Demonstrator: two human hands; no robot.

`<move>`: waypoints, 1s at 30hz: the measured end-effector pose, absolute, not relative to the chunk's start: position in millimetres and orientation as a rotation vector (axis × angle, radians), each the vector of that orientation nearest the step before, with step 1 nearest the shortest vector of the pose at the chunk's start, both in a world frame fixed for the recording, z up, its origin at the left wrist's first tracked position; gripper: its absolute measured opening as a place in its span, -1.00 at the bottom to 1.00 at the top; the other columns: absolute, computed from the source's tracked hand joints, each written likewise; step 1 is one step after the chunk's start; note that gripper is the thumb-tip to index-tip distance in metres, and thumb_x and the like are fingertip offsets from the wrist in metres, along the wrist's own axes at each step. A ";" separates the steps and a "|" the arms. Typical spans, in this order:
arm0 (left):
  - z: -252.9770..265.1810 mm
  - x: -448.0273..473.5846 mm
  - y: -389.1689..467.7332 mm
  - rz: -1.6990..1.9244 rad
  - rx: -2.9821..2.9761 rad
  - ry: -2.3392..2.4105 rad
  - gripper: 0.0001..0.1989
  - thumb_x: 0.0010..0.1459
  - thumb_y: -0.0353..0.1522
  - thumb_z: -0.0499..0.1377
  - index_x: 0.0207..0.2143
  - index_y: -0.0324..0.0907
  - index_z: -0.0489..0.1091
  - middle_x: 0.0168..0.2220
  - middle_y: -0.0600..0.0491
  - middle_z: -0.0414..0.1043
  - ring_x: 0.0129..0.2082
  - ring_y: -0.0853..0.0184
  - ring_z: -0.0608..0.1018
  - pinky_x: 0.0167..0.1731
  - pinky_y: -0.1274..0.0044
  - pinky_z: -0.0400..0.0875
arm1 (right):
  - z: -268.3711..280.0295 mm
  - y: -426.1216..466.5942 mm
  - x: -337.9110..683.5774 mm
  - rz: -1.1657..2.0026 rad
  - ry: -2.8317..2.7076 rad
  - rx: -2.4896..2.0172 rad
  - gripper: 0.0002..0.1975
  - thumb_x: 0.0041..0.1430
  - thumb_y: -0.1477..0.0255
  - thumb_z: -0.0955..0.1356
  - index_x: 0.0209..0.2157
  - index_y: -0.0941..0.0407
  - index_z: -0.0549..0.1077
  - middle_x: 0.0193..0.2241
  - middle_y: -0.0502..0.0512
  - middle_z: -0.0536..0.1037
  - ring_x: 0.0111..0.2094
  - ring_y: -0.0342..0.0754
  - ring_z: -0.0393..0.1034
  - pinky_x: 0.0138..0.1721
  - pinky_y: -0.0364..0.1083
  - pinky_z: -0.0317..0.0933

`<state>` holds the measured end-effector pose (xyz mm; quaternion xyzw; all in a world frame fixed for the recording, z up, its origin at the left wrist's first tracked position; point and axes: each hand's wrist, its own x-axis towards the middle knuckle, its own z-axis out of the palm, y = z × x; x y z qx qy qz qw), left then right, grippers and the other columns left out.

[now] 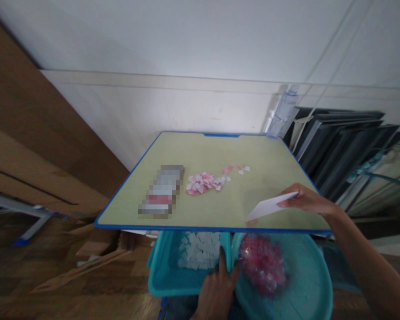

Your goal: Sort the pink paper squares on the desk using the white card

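Observation:
My right hand (298, 201) is closed on one end of a white sheet of paper or card (265, 208), which slants down to the left near the table's front right edge. At the front, my left hand (217, 286) is at the right rim of a rectangular teal tub (186, 290), its index finger inside and its thumb on the outer side. Flat white pieces (200, 251) lie in that tub. A heap of small pink and white pieces (203, 183) rests mid-table, with a few loose pieces (242, 171) to its right.
A pixelated rectangular object (163, 189) lies on the left of the blue-edged table (193, 149). Below, a round teal basin (306, 271) holds a pink bundle (263, 264) in clear plastic. Dark flat panels (340, 138) and a clear bottle-like container (283, 111) stand at right.

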<state>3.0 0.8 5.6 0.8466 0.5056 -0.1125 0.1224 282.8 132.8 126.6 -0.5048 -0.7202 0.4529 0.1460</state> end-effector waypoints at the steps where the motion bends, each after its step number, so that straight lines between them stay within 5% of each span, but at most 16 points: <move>1: 5.9 3.1 0.7 -0.337 2.468 1.476 -0.47 0.08 -0.49 -0.10 0.08 0.13 0.00 0.14 -0.27 -0.03 -0.34 0.26 0.50 -0.42 0.43 0.40 | 126.6 130.3 284.1 1.309 -2.070 -1.457 -0.66 -0.12 0.24 0.34 -0.42 0.25 0.51 -0.66 -0.02 0.33 -0.62 -0.22 0.11 -0.60 -0.21 -0.01; 22: 12.9 4.2 5.3 -0.401 2.400 1.458 -0.46 0.08 -0.51 -0.14 0.10 0.09 -0.06 0.16 -0.25 -0.12 -0.31 0.26 0.49 -0.38 0.43 0.39 | 123.0 124.9 280.9 1.107 -2.096 -1.410 -0.67 -0.08 0.27 0.33 -0.35 0.22 0.52 -0.50 0.12 0.52 -0.50 -0.08 0.33 -0.49 -0.15 0.16; 30: 19.6 5.1 11.4 -0.408 2.351 1.456 -0.44 0.06 -0.53 -0.11 0.08 0.14 -0.02 0.15 -0.21 -0.07 -0.35 0.27 0.50 -0.42 0.44 0.40 | 128.3 117.2 288.9 1.310 -2.108 -1.424 -0.65 -0.09 0.25 0.33 -0.33 0.23 0.52 -0.44 0.16 0.53 -0.41 -0.01 0.36 -0.36 -0.09 0.21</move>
